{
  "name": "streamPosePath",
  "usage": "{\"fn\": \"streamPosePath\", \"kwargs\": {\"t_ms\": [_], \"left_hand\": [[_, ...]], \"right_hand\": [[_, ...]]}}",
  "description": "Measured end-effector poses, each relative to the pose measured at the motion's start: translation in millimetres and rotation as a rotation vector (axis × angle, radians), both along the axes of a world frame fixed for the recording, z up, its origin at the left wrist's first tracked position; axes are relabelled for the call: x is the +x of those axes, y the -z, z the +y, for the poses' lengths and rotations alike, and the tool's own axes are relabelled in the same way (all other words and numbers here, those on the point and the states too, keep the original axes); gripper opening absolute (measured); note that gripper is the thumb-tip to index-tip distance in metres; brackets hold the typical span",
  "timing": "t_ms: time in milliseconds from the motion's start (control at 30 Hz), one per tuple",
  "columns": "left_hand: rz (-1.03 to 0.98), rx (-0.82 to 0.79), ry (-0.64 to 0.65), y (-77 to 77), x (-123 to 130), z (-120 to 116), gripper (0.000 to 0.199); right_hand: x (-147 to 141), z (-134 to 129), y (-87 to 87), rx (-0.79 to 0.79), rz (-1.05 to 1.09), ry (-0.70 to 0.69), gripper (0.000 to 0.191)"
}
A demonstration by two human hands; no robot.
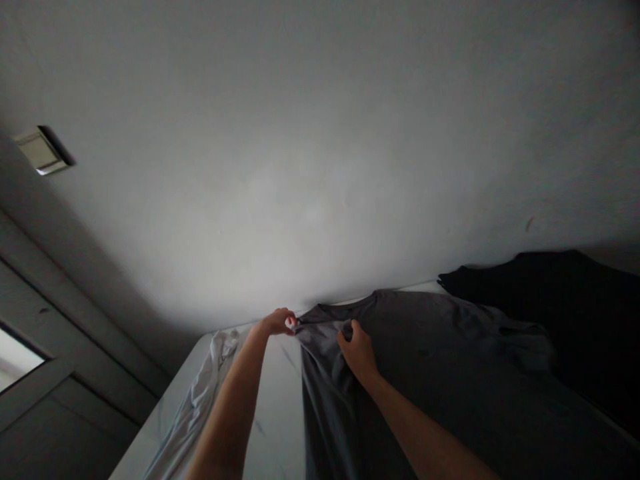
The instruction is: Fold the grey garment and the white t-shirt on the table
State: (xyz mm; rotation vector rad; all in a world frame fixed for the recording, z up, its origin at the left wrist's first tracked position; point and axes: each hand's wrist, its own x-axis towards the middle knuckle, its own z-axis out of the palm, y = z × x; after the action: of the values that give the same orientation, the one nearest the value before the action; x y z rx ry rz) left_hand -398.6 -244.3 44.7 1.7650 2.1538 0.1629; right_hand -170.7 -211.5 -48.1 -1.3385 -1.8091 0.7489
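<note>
A dark grey T-shirt (420,360) lies spread over the white surface, its neckline toward the wall. My left hand (278,322) pinches the shirt's fabric at the far left, close to the collar. Nearer the middle, my right hand (357,347) is closed on a gathered bit of the same shirt, below the collar. Between the two hands the cloth is pulled into a raised fold, and creases hang down from it. The shirt's lower part runs out of the bottom of the view.
To the left lies a crumpled white cloth (210,380) along the edge of the white marbled surface (275,400). A black garment (575,320) covers the right side. Behind rises a plain wall (320,167) with a switch plate (43,152); a panelled door (60,400) stands at the left.
</note>
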Motion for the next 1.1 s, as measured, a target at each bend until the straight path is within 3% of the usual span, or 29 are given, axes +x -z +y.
{"fn": "streamPosePath", "kwargs": {"t_ms": [200,333,600,833,1000,1100], "left_hand": [[-0.092,0.03,-0.006,-5.3,-2,5,0.006],[-0.136,0.094,0.007,-4.1,6,11,0.019],[0.021,0.274,-0.052,19.4,31,29,0.024],[0.121,0.276,-0.059,50.6,34,41,0.017],[0.126,0.257,-0.135,52.1,22,37,0.032],[0.113,0.23,-0.148,49.7,13,34,0.03]], "right_hand": [[-4,11,-4.4,-0.105,-0.001,0.007,0.014],[-2,21,-9.3,-0.041,0.012,-0.041,0.02],[23,20,-14.4,0.08,-0.136,-0.06,0.019],[31,20,-2.5,0.049,-0.211,-0.046,0.017],[37,22,4.7,0.04,-0.239,-0.059,0.016],[40,24,5.1,0.034,-0.25,-0.053,0.015]]}}
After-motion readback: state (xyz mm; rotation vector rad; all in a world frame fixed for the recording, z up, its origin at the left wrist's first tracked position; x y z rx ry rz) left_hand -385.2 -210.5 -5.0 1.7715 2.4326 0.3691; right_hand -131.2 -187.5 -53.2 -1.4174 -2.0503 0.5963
